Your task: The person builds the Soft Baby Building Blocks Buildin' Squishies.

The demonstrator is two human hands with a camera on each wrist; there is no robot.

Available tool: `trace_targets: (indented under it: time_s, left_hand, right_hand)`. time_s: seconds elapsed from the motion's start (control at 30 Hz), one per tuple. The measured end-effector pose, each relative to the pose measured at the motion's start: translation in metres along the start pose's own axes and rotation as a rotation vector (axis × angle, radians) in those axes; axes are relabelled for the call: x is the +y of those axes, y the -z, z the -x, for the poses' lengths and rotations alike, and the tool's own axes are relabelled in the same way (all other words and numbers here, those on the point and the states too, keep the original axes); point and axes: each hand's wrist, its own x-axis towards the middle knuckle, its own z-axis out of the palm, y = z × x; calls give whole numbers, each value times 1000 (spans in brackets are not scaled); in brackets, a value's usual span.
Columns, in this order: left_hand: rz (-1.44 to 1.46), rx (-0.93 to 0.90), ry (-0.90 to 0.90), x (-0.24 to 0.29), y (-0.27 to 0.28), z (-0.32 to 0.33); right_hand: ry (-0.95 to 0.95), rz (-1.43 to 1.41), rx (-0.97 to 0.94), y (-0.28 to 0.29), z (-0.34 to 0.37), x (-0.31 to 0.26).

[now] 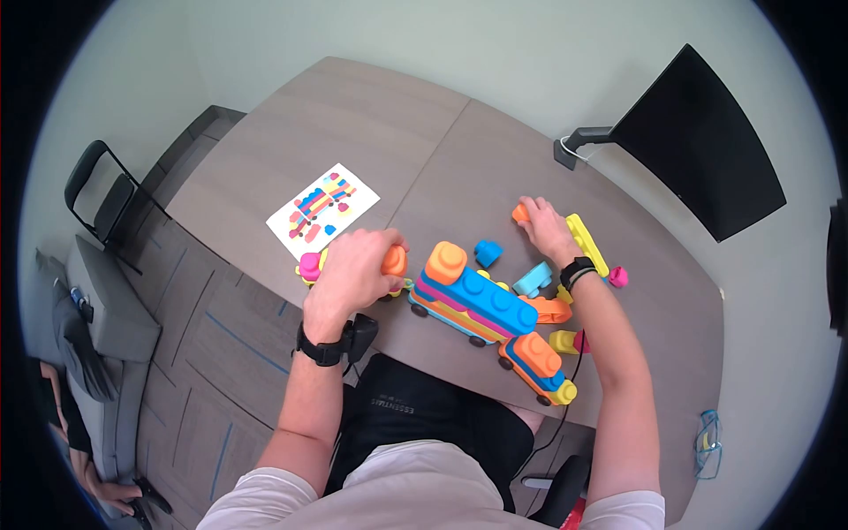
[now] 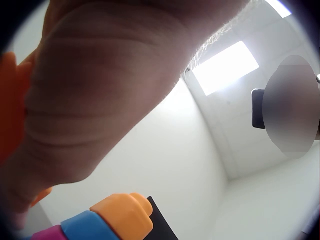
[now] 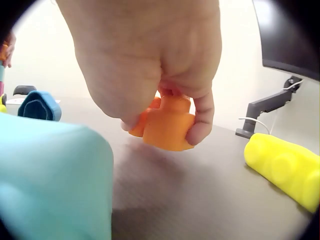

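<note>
My left hand grips an orange building block above the left end of a block train; the left wrist view shows orange beside the palm. Partly behind this hand is a section with a pink block on yellow. The middle wagon has stacked blue, pink and yellow layers, topped at one end by an orange block. My right hand pinches another orange block, with studs on top, between thumb and fingers, close over the table.
Loose blocks lie around the right hand: blue, light blue, long yellow and pink. An orange-topped engine stands near the table's front edge. A picture sheet lies left; a monitor overhangs the back right.
</note>
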Motion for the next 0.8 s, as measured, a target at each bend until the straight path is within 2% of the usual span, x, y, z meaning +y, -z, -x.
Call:
trace_targets:
  time_s: [0.07,0.27,0.4,0.53,0.6,0.73,0.8]
  left_hand:
    - [26,-25,32,-2,-3,1]
    - [41,-8,28,1,-4,2]
    - [30,7,-24,-1,-7,4]
    - [53,39,-92,-5,-9,4]
    - [45,38,-107,-9,-11,3]
    - [90,36,-148,-15,-10,0]
    - [121,20,-141,-16,-8,2]
  right_hand:
    - [4,58,72,8,3,-2]
    - [-10,89,94,30,11,-16]
    - [8,58,191,50,21,-26]
    - [-30,-28,277,96,28,-53]
    - [18,-95,391,119,37,-73]
    - [66,-159,427,156,59,-120]
    - [210,-190,439,168,71,-141]
